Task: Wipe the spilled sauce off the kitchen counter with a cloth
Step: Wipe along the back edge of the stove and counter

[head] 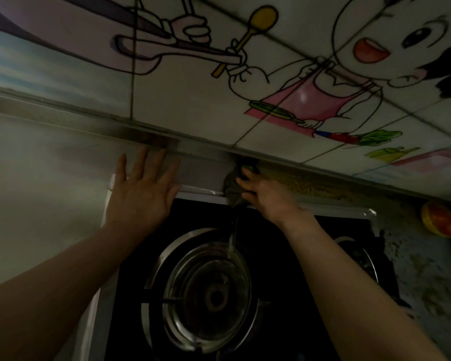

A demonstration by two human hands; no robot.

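Note:
My right hand (267,195) presses a dark grey cloth (231,187) onto the narrow strip of counter (201,171) behind the stove, close to the tiled wall. Part of the cloth is bunched under my fingers and a corner hangs over the stove's back edge. My left hand (143,188) lies flat with fingers spread on the counter, left of the cloth and at the stove's back left corner. A yellowish speckled patch of sauce (315,187) covers the counter strip just right of my right hand. The scene is dim.
A black gas stove (271,243) with a steel burner ring (206,290) sits below both hands; a second burner (359,256) is partly hidden by my right arm. A red and yellow object (439,221) rests at the far right. Cartoon tiles (297,74) line the wall.

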